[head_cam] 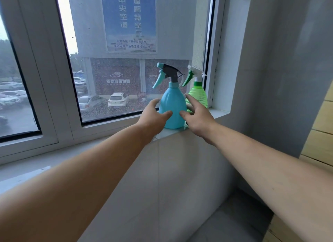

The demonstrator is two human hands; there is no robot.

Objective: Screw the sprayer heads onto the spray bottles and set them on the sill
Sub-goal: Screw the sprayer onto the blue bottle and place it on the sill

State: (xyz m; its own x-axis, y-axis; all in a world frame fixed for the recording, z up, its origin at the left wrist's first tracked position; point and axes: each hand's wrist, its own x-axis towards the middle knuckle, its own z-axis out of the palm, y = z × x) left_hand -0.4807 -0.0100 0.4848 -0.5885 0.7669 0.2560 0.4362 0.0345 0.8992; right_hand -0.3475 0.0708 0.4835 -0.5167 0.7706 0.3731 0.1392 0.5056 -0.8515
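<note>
A blue spray bottle [173, 104] stands upright on the white sill [219, 113], its teal and grey sprayer head [166, 73] fitted and pointing left. Just behind it to the right, against the window frame, stands a green spray bottle [198, 93] with a white and green sprayer head [193, 75] on it. My left hand [153, 116] is at the blue bottle's left side and my right hand [197, 117] at its right. Both have their fingers spread, thumbs resting on the bottle's lower front. My right fingers reach between the two bottles.
The window pane [115, 79] is right behind the bottles, and its white frame [219, 70] closes the sill on the right. A grey wall [281, 79] rises at right. The sill runs on to the left [36, 162], and below it is a pale tiled face [180, 178].
</note>
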